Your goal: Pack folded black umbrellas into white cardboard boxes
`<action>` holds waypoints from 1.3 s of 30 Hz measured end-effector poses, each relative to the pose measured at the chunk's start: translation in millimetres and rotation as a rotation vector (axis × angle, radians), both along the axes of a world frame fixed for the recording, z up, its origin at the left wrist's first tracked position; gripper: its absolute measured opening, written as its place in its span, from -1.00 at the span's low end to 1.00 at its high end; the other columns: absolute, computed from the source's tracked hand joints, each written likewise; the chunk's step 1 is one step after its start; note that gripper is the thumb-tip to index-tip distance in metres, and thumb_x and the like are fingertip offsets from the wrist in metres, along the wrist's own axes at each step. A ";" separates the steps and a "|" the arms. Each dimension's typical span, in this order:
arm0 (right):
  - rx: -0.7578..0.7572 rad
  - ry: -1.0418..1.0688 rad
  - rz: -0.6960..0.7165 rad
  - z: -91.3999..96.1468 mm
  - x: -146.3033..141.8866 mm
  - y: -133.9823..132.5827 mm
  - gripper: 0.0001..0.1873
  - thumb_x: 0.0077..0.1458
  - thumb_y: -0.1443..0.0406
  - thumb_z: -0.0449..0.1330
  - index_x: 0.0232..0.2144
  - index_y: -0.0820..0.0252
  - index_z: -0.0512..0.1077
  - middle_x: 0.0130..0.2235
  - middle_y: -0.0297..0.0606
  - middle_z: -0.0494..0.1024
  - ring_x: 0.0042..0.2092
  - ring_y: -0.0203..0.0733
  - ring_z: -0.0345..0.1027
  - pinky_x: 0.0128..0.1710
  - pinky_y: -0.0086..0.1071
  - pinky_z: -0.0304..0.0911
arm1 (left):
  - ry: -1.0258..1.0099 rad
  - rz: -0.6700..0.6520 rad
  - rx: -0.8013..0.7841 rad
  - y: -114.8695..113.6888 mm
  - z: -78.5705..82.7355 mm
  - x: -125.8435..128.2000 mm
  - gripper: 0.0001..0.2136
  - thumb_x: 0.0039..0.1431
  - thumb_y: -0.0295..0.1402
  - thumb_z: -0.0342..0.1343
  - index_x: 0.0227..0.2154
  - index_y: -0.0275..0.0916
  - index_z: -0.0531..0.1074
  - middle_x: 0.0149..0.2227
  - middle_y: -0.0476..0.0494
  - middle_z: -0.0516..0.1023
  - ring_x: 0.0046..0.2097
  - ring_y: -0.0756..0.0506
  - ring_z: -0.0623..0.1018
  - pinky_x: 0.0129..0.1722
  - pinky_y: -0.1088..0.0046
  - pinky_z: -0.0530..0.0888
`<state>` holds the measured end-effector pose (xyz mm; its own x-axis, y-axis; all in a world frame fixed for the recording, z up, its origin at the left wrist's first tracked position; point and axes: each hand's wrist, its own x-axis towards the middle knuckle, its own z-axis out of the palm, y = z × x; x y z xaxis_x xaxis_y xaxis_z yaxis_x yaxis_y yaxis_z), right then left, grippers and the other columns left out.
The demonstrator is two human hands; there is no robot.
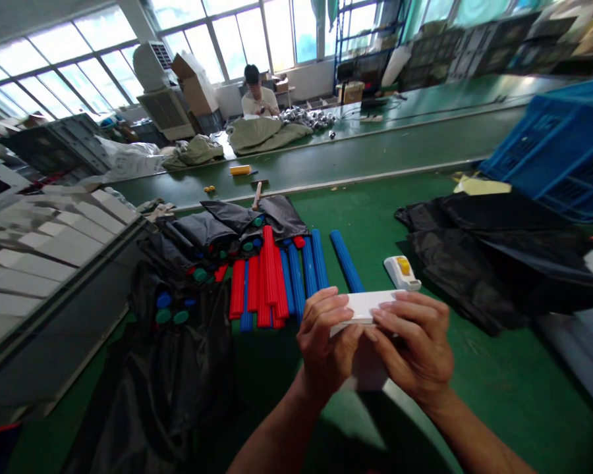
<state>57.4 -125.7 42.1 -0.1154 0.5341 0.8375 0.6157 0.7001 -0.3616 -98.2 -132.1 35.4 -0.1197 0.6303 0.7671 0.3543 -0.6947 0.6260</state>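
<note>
Both my hands hold a flat white rectangular item point(360, 308) at its edges in front of me, a little above the green work surface point(504, 401). My left hand point(327, 339) grips its left side, and my right hand point(412, 345) grips its right side. My fingers hide much of the item. Just beyond my right hand lies a white device with a yellow top point(402, 272). A bundle of red and blue ribbed plastic rods point(264, 286) lies beyond my left hand, with their far ends in black fabric sleeves point(232, 220).
Black fabric point(479, 260) lies in a heap to the right, below a blue plastic crate point(556, 151). More black fabric point(172, 355) spreads to the left. A wooden handle point(257, 195) sticks up behind the sleeves. Across a green belt, a co-worker point(259, 95) sits near olive cloth point(267, 135).
</note>
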 end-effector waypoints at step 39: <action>-0.379 0.050 0.140 46.2 7.4 2.6 -0.87 0.05 0.14 0.30 -0.35 -0.01 0.59 -0.32 -0.29 0.59 -0.25 -0.09 0.40 -0.25 -0.16 0.31 | -0.391 0.222 -0.336 -42.9 8.6 17.8 -0.86 0.11 -0.43 0.18 -0.29 -0.22 0.33 -0.09 -0.17 0.42 0.04 -0.16 0.51 0.03 0.21 0.48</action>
<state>64.7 -123.0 88.3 -0.1734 0.7883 0.5903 0.4990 0.5871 -0.6374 -80.4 -175.0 44.0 -0.5125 0.7595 0.4007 0.1666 -0.3698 0.9141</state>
